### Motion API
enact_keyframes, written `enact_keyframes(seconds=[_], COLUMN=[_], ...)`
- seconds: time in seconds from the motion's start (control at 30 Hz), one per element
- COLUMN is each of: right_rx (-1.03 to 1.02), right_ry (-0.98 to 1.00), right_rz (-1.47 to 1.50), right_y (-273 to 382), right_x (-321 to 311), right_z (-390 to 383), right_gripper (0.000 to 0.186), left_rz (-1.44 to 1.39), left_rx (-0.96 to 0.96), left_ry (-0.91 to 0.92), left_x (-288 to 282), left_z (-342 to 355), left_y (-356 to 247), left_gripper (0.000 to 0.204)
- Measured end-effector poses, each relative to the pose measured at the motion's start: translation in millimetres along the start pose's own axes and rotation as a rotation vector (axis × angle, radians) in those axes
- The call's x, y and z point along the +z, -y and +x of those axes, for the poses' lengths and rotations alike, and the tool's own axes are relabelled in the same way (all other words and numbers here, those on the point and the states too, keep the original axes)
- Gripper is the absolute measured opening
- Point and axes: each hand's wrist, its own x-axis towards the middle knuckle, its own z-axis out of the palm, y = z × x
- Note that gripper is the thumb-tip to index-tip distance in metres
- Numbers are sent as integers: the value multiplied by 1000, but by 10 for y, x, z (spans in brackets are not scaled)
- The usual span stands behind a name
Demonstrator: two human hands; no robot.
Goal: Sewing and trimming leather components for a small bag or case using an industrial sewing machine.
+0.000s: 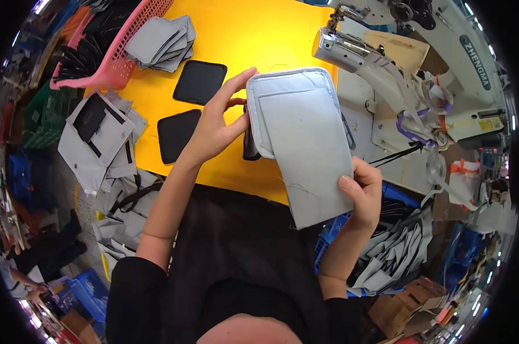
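Note:
Held up in front of me over the yellow table (259, 34) is a grey fabric pouch piece (308, 137), with rounded, bound corners at its top and a long flat panel hanging down toward me. My left hand (216, 126) grips its left edge, thumb and fingers closed on it. A dark part shows behind the piece there, mostly hidden. At the panel's lower right edge, my right hand (365, 189) pinches the fabric between thumb and fingers. Loose threads hang near the panel's bottom. Left of the piece lie a black rounded pad (200, 81) and a second black pad (178, 136).
An industrial sewing machine (362, 54) stands at the right. A stack of grey pads (156, 43) and a pink basket (122, 54) occupy the far left. Grey panels with black strips (99, 132) overhang the left edge. Grey pieces (394, 252) fill a blue crate below right.

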Motion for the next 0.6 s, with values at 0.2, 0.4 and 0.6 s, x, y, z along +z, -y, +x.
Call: enact_keyframes(seconds=[0.2,0.4,0.6], right_rx=[69,45,15], right_ry=[-179,-162,-91], right_rz=[20,14,-8], right_y=[-222,-271,-171], right_x=[46,148,330], right_z=[-191,-261,-325], right_gripper=[8,7,8], left_rz=[1,-156,-109], left_rx=[5,-98,-24], left_ry=[37,-9,-29], left_x=[56,-32,33], left_z=[-28,-134,-288], left_y=[87,63,24], left_gripper=[50,49,54])
